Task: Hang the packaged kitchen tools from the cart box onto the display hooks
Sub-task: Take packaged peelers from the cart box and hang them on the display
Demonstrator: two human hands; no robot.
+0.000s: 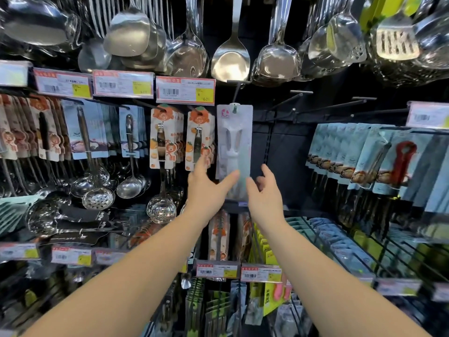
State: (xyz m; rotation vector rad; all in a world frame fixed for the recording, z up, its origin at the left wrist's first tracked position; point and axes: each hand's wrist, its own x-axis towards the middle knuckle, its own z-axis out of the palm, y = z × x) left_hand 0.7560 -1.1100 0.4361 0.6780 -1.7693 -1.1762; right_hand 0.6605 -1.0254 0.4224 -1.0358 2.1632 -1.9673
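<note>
Both bare forearms lay nearest the lens, reaching up and forward from the bottom corners toward the middle of the rack.

Left hand (206,188): I logged it spread, fingers straight; the thumb tip lay against the lower edge of the white packaged tool (234,142), the other fingers pointing up beside the package's left side.

Right hand (264,190): fingers apart and relaxed, palm turned toward the package's lower right corner, just beside it; I could not tell whether it touched.

White packaged tool: a pale card with a white utensil under clear plastic, hanging upright from a display hook (237,92) through the hole at its top, at the centre of the rack. It hung alone on that hook (no second card showed behind it).

Left of it, touching or nearly so: orange-printed packaged tools (199,139), several deep on two hooks. Farther left: packaged ladles and skimmers (97,152) on blue and brown cards.

Right of it: bare black hooks (332,108) jutting from the dark back panel, then a row of blue-carded tools, the front one a red-handled tool (402,164).

Above: unpackaged steel spatulas and ladles (230,57) hanging in a row, a slotted turner (397,41) at upper right.

Price tags (185,91) in red-bordered holders ran along the rail over the packaged row; more price tags sat on the lower rail, with further carded goods below, blurred.
</note>
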